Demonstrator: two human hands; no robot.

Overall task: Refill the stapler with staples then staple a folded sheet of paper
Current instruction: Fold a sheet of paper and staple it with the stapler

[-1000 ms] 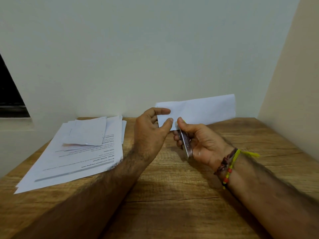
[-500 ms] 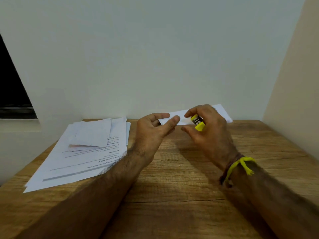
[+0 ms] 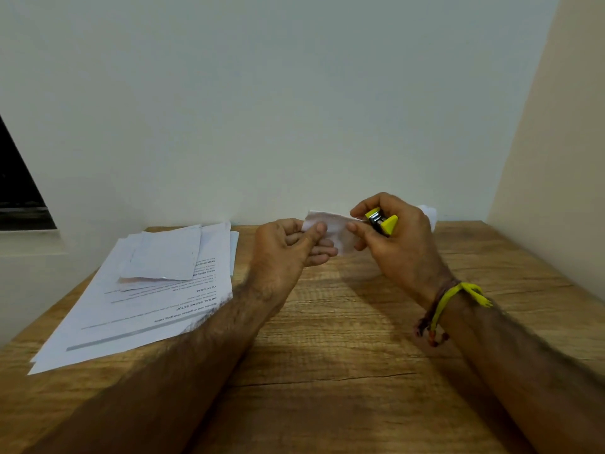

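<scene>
I note the right hand (image 3: 402, 244) has swung the yellow stapler (image 3: 382, 221), gripped, onto the folded paper (image 3: 330, 229) pinched by the left hand (image 3: 288, 247) above the table (image 3: 360, 322), so stapling looks imminent.

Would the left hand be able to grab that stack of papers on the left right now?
Probably not yet: the left hand pinches the folded sheet. The stack lies close beside it, nothing between.

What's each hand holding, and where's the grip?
Left hand pinches the folded paper at its left end. Right hand grips the yellow stapler around its body.
</scene>
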